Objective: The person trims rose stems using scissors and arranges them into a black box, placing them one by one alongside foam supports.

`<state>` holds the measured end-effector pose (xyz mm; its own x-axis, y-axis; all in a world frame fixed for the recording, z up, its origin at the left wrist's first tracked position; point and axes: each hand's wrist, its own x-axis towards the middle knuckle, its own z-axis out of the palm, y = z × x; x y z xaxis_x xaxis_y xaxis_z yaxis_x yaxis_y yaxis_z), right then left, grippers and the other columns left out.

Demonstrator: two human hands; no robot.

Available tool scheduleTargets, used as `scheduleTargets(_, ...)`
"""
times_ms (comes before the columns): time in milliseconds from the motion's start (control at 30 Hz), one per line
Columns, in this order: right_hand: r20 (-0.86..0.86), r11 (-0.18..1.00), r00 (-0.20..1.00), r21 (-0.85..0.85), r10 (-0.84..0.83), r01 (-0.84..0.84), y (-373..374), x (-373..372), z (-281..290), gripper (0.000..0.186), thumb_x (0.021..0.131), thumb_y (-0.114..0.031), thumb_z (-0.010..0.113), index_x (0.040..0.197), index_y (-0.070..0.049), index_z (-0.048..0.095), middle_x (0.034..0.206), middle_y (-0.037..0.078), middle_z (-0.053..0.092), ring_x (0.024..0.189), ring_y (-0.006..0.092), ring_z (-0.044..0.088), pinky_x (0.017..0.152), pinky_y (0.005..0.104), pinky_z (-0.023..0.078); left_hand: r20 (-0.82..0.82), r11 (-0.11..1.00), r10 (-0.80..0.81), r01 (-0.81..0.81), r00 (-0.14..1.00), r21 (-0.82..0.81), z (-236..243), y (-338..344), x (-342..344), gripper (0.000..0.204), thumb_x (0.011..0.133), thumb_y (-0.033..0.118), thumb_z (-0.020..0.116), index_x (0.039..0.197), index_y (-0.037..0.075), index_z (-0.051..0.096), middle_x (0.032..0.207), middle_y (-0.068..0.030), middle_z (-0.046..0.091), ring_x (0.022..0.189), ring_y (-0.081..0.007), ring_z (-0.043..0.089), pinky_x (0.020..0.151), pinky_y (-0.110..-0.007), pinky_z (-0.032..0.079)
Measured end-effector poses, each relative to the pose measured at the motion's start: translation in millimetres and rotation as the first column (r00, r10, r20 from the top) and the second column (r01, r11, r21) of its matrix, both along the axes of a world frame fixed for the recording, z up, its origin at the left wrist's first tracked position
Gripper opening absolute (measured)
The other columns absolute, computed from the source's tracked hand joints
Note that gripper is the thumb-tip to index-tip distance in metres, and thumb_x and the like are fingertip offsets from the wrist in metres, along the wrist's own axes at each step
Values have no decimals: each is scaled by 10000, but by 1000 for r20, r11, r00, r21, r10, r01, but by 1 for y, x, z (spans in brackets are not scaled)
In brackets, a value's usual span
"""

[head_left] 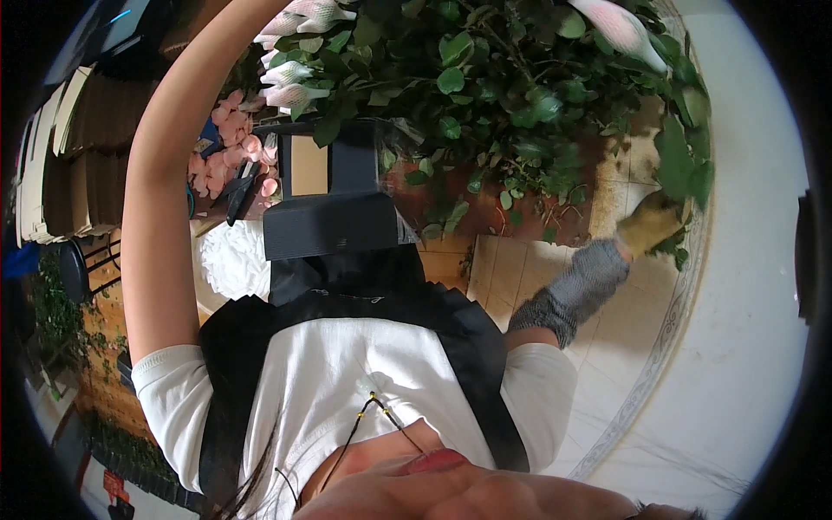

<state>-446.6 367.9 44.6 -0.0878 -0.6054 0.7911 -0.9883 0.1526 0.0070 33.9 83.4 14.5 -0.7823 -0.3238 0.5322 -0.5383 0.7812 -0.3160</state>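
My right hand, in a yellowish work glove with a grey knitted cuff below it, is out to the right beside the white wall. Its fingers are closed on the lower stem of a leafy rose, whose pale pink bud is wrapped in white netting at the top right. My left forearm reaches up past the top edge, and that hand is outside the picture. Across the top lies a thick pile of green rose stems. Several netted rose buds stick out at the pile's left side.
The pile rests on a dark red tabletop. A black box with cardboard inside stands against my apron. Pink petals lie left of it, near a dark handheld tool. White netting fills a container below; stacked cardboard stands far left.
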Motion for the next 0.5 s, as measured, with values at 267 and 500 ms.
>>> scheduleTargets(267, 146, 306, 989, 941, 29, -148, 33, 136, -193, 322, 827, -42, 570, 1133, -13, 669, 932, 219, 693, 858, 351, 687, 729, 414, 552, 39, 992, 71, -75, 997, 97, -2, -1, -4, 459, 892, 463, 650, 1276, 215, 613, 943, -77, 591, 960, -278, 583, 836, -440, 406)
scheduleTargets(500, 69, 235, 987, 967, 148, -102, 30, 132, -318, 83, 776, -67, 675, 715, -19, 707, 859, 181, 714, 733, 310, 684, 636, 411, 565, 24, 990, 34, -37, 999, 137, 5, 0, 2, 482, 887, 454, 658, 1279, 178, 612, 1087, -154, 581, 1072, -354, 547, 904, -477, 414)
